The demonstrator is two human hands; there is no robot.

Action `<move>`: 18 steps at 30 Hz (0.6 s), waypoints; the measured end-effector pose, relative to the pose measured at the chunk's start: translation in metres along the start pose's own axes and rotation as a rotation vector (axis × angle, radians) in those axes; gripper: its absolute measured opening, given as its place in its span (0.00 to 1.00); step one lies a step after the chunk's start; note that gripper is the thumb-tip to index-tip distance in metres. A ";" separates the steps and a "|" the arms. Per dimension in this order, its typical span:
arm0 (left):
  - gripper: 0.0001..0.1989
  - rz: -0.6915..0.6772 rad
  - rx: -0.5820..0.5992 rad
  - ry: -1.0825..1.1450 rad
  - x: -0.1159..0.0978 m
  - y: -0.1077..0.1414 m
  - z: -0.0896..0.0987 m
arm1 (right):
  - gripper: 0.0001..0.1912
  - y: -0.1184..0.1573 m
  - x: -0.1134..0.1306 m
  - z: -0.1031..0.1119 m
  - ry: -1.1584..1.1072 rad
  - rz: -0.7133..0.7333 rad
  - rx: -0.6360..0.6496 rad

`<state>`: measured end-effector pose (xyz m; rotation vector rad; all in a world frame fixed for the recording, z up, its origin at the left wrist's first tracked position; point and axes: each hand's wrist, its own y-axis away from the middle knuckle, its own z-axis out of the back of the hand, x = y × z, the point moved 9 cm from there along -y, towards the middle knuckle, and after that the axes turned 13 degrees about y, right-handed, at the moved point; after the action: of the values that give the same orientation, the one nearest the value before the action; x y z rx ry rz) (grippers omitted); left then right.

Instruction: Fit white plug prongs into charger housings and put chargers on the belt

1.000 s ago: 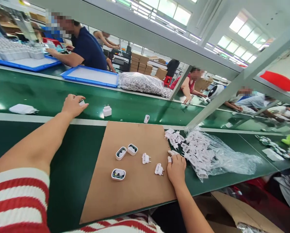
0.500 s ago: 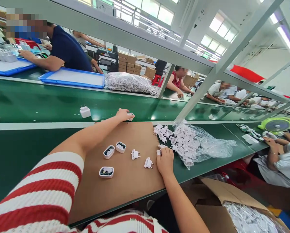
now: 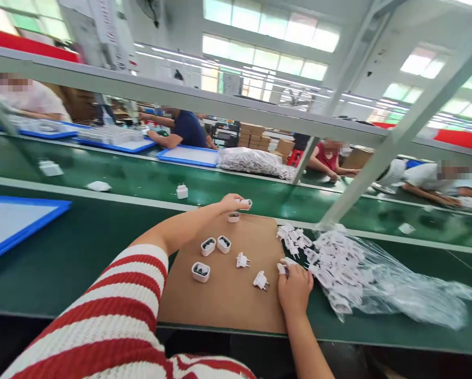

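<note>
My left hand (image 3: pixel 232 203) reaches over the far edge of the brown cardboard (image 3: pixel 224 300), its fingers closed on a white charger housing (image 3: pixel 245 204). Just below that hand, another open housing (image 3: pixel 233 217) sits at the cardboard's far edge. Nearer me, three open housings (image 3: pixel 200 272) with dark parts inside rest on the board. Two white plug pieces (image 3: pixel 261 280) with metal pins lie right of them. My right hand (image 3: pixel 295 287) is at the cardboard's right edge, fingers curled on a white plug piece (image 3: pixel 286 261) that they partly hide.
Loose plug pieces (image 3: pixel 294 239) and a clear plastic bag (image 3: pixel 413 300) of white parts lie to the right. Beyond runs a green belt (image 3: pixel 149 185) carrying a white charger (image 3: pixel 182 191). A blue-rimmed tray (image 3: pixel 58 208) is at left. A slanted post (image 3: pixel 362 168) rises ahead; co-workers sit across.
The view has swung left, bringing the tray into sight. An open housing now shows under my left hand, which still holds a housing. My right hand stays by the plug pieces.
</note>
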<state>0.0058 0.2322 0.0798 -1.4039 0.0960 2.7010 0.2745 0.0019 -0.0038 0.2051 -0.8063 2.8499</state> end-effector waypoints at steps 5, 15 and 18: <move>0.30 -0.080 0.043 -0.004 -0.012 0.073 0.005 | 0.12 0.004 -0.001 -0.003 -0.021 0.049 0.036; 0.32 -0.460 0.404 -0.340 -0.034 0.146 -0.042 | 0.12 -0.008 0.003 0.028 -0.189 0.013 -0.064; 0.34 -0.588 0.380 -0.358 -0.073 0.157 -0.034 | 0.15 -0.008 0.003 0.029 -0.201 0.013 -0.041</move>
<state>0.0568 0.0688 0.1219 -0.6896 0.1345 2.2354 0.2761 -0.0063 0.0247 0.4885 -0.9043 2.8543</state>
